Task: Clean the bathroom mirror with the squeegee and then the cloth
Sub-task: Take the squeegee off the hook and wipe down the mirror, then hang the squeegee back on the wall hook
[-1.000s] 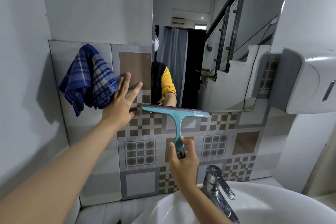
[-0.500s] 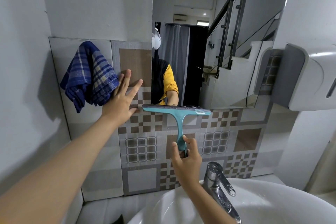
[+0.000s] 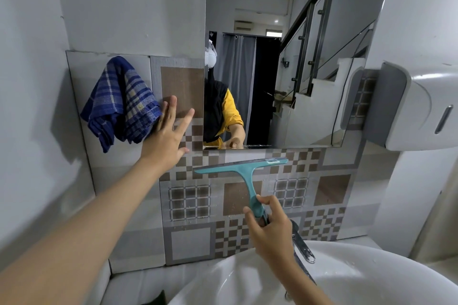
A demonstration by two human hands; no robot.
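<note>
Right hand [image 3: 271, 233] is gripping the light, rigid teal squeegee [image 3: 244, 173] by its handle below the mirror [image 3: 297, 57]; left hand [image 3: 168, 136] is spreading open.

Mirror [image 3: 285, 69] top beyond frame edge

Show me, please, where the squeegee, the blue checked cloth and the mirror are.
squeegee [image 3: 249, 182]: head view, on the teal handle's neck below the blade.
blue checked cloth [image 3: 121, 101]: head view, middle of the hanging folds.
mirror [image 3: 322, 106]: head view, on the glass.
</note>
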